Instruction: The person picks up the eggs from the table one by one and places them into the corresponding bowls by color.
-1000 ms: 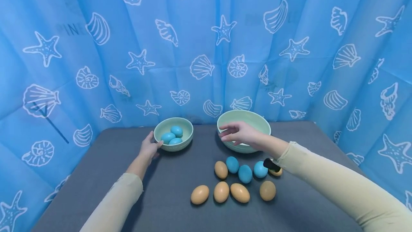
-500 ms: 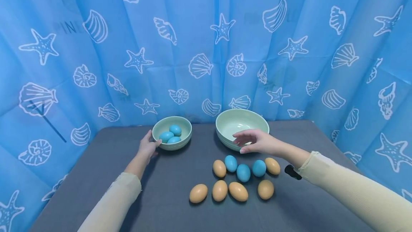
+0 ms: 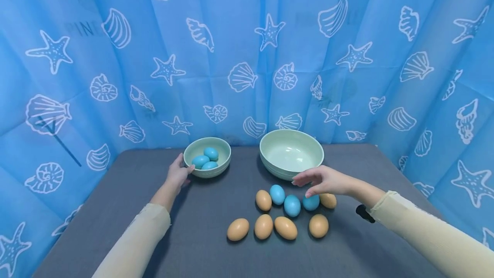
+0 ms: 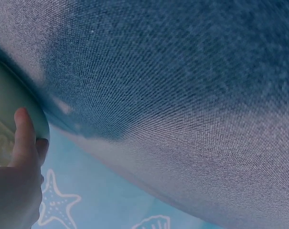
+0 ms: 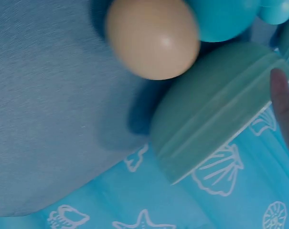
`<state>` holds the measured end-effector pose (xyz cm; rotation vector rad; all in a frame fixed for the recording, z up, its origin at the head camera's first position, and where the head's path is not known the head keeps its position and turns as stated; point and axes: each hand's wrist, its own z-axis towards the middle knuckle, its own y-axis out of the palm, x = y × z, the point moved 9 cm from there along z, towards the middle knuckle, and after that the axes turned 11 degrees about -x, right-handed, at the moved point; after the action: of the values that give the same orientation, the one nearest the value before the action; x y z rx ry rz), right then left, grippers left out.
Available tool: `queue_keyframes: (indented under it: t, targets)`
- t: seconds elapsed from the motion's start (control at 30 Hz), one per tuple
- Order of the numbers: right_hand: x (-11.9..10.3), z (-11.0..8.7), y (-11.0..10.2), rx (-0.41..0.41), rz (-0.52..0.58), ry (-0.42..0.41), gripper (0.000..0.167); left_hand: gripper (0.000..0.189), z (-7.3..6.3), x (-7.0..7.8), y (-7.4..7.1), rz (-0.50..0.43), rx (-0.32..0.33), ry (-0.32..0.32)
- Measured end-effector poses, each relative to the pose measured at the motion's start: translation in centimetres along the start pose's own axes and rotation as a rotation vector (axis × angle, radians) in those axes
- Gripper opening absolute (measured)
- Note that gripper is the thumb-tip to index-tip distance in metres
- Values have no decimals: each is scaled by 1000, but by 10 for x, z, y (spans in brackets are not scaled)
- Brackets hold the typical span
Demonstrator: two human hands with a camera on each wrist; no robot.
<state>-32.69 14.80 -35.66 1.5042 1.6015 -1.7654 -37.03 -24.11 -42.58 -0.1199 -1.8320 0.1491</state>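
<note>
My left hand (image 3: 178,176) holds the side of the smaller pale green bowl (image 3: 210,174) from outside, thumb along its wall in the left wrist view. Several blue eggs (image 3: 200,161) lie in that bowl. Fingers apart and holding nothing, my right hand (image 3: 328,181) hovers at the front of the larger pale green bowl (image 3: 291,158). Its thumb overlaps the top of a blue egg (image 3: 311,203) in the head view, and the hand partly hides a brown egg (image 3: 328,201). Two more blue eggs, one a blue egg (image 3: 292,206), sit to the left.
Several brown eggs, among them a brown egg (image 3: 286,228), lie in a loose front row on the grey tabletop (image 3: 200,235). A brown egg (image 3: 263,200) stands left of the blue ones. Behind the table hangs a blue seashell curtain (image 3: 231,46).
My right hand has moved from over the larger bowl, rightward and toward me, to above the right-hand blue egg. My left hand stays on the smaller bowl.
</note>
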Motion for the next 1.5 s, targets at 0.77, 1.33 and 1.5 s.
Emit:
queue_keyframes:
  t: [0.77,1.33,1.5]
  targets:
    - [35,-4,10,-121,-59,30,48,72,1,-2,0,-7,5,-22]
    - [64,0,9,-96,-116,188,50,72,1,-3,0,-2,15,-23]
    - [67,1,8,-83,-137,211,50,72,-1,-2,1,-15,14,-18]
